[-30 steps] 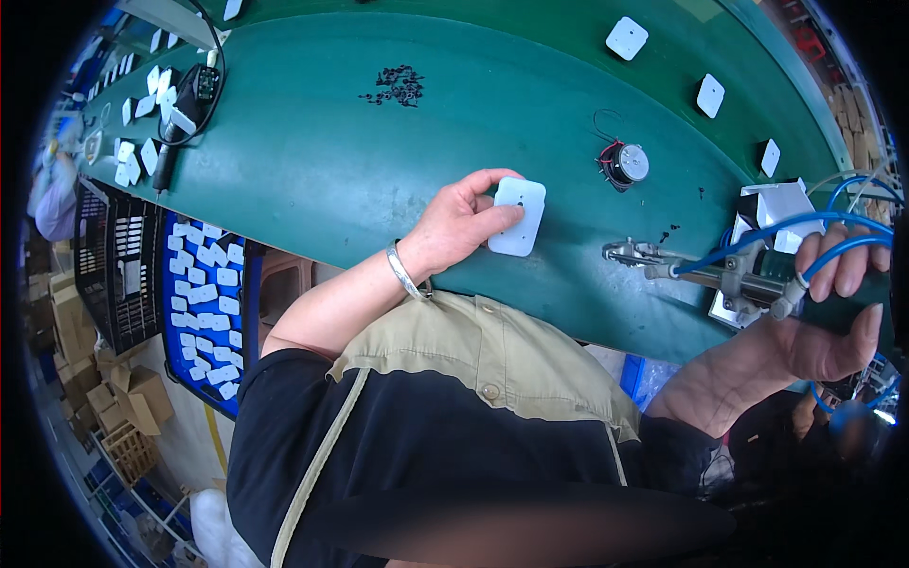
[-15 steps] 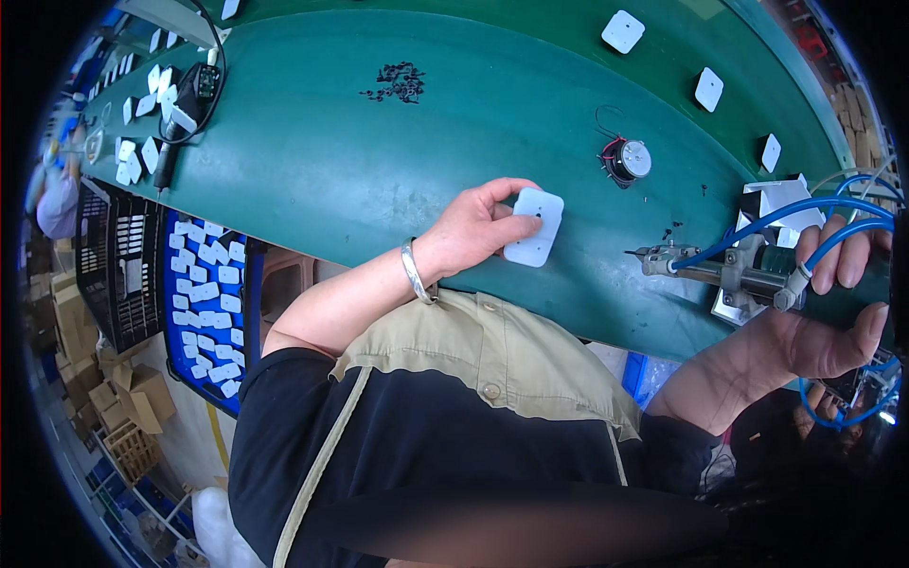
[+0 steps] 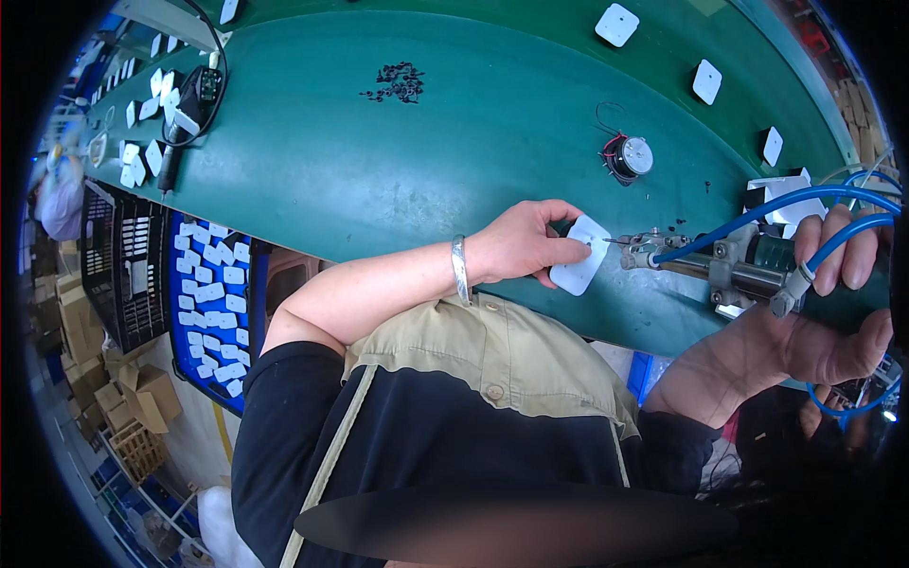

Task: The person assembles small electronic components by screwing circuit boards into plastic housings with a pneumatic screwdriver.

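My left hand (image 3: 535, 241) pinches a white plate (image 3: 579, 257) between thumb and fingers. The plate is flat, has rounded corners and small holes, and is tilted. At the far right, my right hand (image 3: 833, 303) is wrapped round a pneumatic screwdriver (image 3: 724, 269) with blue hoses (image 3: 772, 220); part of its body is hidden by the fingers. The screwdriver's thin tip points left and meets the plate's right side, near a hole. Whether it touches, I cannot tell.
On the green table (image 3: 312, 123) lie a heap of small black screws (image 3: 398, 82) and a round motor-like part (image 3: 630, 157) with red wires. More white-faced pieces (image 3: 706, 82) stand along the far strip. A blue tray (image 3: 213, 303) of white plates is at left, beside a black crate (image 3: 123, 256).
My left hand has carried the white plate right and slightly nearer to me, up to the screwdriver's tip. My right hand and the screwdriver have shifted only slightly.
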The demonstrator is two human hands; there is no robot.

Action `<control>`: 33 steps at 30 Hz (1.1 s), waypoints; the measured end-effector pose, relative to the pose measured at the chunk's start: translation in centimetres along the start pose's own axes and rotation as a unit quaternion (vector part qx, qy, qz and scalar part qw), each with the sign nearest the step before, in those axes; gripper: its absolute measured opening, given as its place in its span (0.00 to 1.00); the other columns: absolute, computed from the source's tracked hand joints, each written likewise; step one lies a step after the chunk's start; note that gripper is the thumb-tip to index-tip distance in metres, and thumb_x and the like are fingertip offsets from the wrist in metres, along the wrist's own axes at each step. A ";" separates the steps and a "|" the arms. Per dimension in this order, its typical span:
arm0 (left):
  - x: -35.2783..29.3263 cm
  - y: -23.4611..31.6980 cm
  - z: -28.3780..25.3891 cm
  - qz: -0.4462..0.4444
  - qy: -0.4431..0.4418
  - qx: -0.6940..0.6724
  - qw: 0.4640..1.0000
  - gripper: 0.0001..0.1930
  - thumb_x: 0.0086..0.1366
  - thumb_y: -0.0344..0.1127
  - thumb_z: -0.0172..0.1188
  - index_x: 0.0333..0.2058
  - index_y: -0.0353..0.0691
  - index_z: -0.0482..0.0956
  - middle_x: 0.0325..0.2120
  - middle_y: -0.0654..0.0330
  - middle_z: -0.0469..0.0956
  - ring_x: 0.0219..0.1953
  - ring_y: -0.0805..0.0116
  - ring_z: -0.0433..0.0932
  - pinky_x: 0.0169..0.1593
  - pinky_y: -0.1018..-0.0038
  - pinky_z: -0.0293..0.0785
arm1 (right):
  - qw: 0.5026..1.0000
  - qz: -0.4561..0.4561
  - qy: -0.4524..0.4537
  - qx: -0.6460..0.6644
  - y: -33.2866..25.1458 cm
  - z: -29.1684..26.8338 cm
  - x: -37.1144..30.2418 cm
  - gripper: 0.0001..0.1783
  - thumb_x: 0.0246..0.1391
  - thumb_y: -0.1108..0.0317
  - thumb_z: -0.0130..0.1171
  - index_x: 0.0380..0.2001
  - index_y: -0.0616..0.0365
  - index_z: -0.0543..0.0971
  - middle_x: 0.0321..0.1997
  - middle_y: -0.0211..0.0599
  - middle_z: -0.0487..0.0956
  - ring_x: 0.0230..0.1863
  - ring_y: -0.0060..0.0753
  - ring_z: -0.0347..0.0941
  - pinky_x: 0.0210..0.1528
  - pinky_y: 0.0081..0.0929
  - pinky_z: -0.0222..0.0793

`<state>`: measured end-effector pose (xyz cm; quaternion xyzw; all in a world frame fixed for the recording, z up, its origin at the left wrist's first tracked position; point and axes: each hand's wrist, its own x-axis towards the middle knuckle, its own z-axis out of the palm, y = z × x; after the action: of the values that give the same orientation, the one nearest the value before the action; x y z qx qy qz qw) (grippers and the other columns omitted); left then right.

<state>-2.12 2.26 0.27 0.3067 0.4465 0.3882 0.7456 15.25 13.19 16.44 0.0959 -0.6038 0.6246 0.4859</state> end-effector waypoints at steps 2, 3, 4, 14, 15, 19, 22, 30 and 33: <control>0.1 0.2 0.2 -0.005 0.001 0.001 1.000 0.19 0.53 0.35 0.58 0.43 0.34 0.69 0.25 0.59 0.76 0.25 0.76 0.76 0.24 0.83 0.75 | 1.000 -0.012 0.008 0.011 0.1 0.0 0.0 0.23 0.54 0.58 0.46 0.51 0.56 0.60 0.28 0.43 0.73 0.21 0.35 0.70 0.20 0.31 0.69; 0.1 0.4 0.3 -0.006 0.001 0.002 1.000 0.19 0.53 0.35 0.58 0.43 0.34 0.69 0.25 0.59 0.76 0.25 0.76 0.76 0.24 0.83 0.75 | 1.000 -0.003 0.008 0.005 0.0 -0.3 -0.1 0.24 0.54 0.58 0.46 0.52 0.55 0.59 0.28 0.43 0.73 0.21 0.35 0.70 0.19 0.30 0.69; 0.1 0.5 0.5 -0.011 0.000 0.003 1.000 0.19 0.53 0.35 0.58 0.43 0.34 0.69 0.26 0.59 0.76 0.25 0.76 0.76 0.24 0.82 0.75 | 1.000 0.005 0.008 -0.001 -0.1 -0.4 -0.1 0.24 0.54 0.58 0.46 0.52 0.55 0.59 0.28 0.43 0.73 0.20 0.35 0.69 0.19 0.30 0.69; 0.0 1.3 1.0 -0.011 -0.008 0.006 1.000 0.18 0.54 0.34 0.58 0.42 0.33 0.69 0.27 0.58 0.77 0.25 0.75 0.77 0.24 0.82 0.75 | 1.000 -0.010 0.013 -0.001 0.0 1.1 -0.1 0.25 0.53 0.58 0.49 0.50 0.58 0.59 0.27 0.43 0.73 0.19 0.35 0.70 0.19 0.27 0.70; 0.0 1.5 1.0 -0.011 -0.008 0.006 1.000 0.18 0.54 0.34 0.58 0.42 0.33 0.69 0.27 0.58 0.77 0.25 0.75 0.77 0.24 0.82 0.75 | 0.999 0.018 0.028 -0.020 -0.5 1.8 -0.4 0.25 0.47 0.58 0.53 0.46 0.58 0.62 0.27 0.37 0.70 0.22 0.29 0.67 0.24 0.25 0.64; -0.5 1.6 1.2 -0.009 0.015 0.020 1.000 0.17 0.55 0.32 0.58 0.44 0.37 0.69 0.24 0.62 0.76 0.24 0.79 0.76 0.24 0.83 0.74 | 0.997 0.059 0.051 -0.003 0.1 2.0 -0.9 0.25 0.39 0.59 0.59 0.40 0.57 0.65 0.26 0.28 0.67 0.24 0.22 0.63 0.28 0.21 0.58; -0.3 1.2 0.5 0.001 0.015 0.057 0.998 0.17 0.55 0.31 0.58 0.44 0.38 0.69 0.22 0.63 0.76 0.24 0.80 0.75 0.24 0.83 0.72 | 0.991 0.073 0.104 -0.032 0.3 2.2 -1.4 0.25 0.39 0.59 0.60 0.40 0.56 0.65 0.27 0.27 0.67 0.24 0.21 0.63 0.29 0.21 0.58; -1.4 -1.0 -2.7 0.095 0.061 0.009 0.994 0.16 0.56 0.29 0.54 0.44 0.40 0.69 0.29 0.63 0.75 0.30 0.79 0.74 0.32 0.80 0.71 | 0.997 0.012 0.021 -0.071 -2.4 -0.1 -0.7 0.27 0.51 0.58 0.54 0.48 0.62 0.59 0.28 0.45 0.73 0.19 0.34 0.71 0.18 0.22 0.71; -1.6 -0.5 -2.2 0.086 0.099 0.036 0.991 0.16 0.56 0.28 0.52 0.44 0.40 0.69 0.30 0.63 0.75 0.30 0.78 0.74 0.33 0.80 0.72 | 1.000 -0.023 -0.020 -0.001 -0.5 0.0 -0.7 0.28 0.52 0.58 0.54 0.49 0.63 0.58 0.29 0.47 0.73 0.19 0.35 0.71 0.19 0.24 0.71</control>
<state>-4.47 0.84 -0.39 0.3303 0.5039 0.4630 0.6501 15.94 12.79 16.26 0.1219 -0.6115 0.6105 0.4885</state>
